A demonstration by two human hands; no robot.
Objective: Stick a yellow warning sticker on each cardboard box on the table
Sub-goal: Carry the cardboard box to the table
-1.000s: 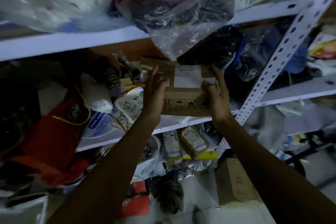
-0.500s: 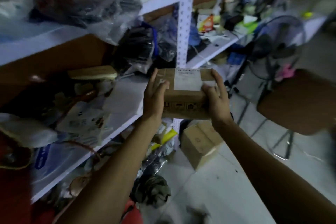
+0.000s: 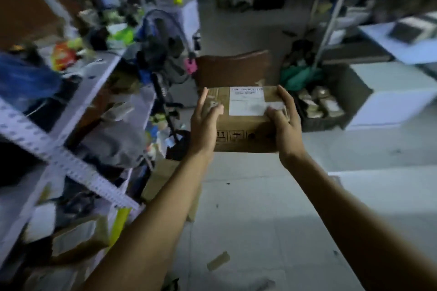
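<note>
Dim storeroom, view blurred. Pale tiled floor (image 3: pixel 255 208) fills the middle, with scraps of tape lying on it. Metal shelving (image 3: pixel 71 165) runs along the left, crammed with bags, cartons and loose clutter; more racks (image 3: pixel 335 7) stand at far right. A standing fan (image 3: pixel 163 40) sits beside the left shelving. A brown chair back (image 3: pixel 233 68) is just beyond the box. Open carton of packets (image 3: pixel 316 104) on the floor at right.

Cardboard box (image 3: pixel 246 130) held in the air above the floor, on no surface. White label (image 3: pixel 247 101) on its top face; handling symbols on the near side.

Left hand (image 3: pixel 204 125) and right hand (image 3: pixel 285 125) press opposite ends, fingers (image 3: pixel 287 99) wrapped over the top edges, grasping the box.
</note>
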